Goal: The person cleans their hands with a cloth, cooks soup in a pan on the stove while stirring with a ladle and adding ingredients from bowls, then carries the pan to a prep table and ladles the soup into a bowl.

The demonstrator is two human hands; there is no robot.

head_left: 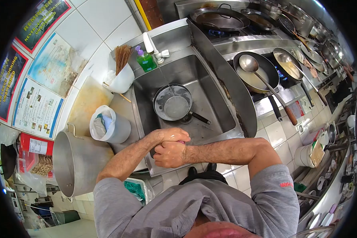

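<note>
My left hand (173,135) is closed and crosses over my right wrist at the front edge of the steel sink (212,77). A small pink-purple thing (182,142) peeks out between the left fingers and the right wrist; its kind is hidden. My right hand (167,154) is curled closed just below, and whether anything is in it cannot be seen. Both hands look wet. In the basin sits a frying pan (173,102) with a black handle, holding cloudy water, under a thin stream from the white tap (154,49).
Green soap bottle (146,61) stands behind the sink. At left are a white tub with a stick brush (123,59), a plastic bucket (121,127) and a large pot (81,162). Right of the splash guard, a wok with a ladle (261,79) and other pans sit on lit burners.
</note>
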